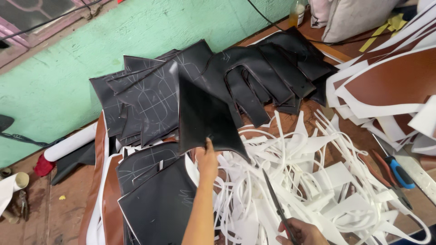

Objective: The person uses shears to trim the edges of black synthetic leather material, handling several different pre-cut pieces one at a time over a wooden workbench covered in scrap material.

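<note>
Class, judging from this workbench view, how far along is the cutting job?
Done: stacks of cut black pieces and a heap of white offcut strips. In hand: the left hand lifts one black piece; the right hand holds scissors. Left: brown sheet material looks unfinished.

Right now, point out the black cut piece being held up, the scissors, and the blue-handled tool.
black cut piece [204, 118], head view, middle of its face.
scissors [276, 204], head view, on the blades.
blue-handled tool [399, 171], head view, on the blue grip.

no packages, labels, signs or screens show clearly anywhere on the cluttered worktable.
</note>
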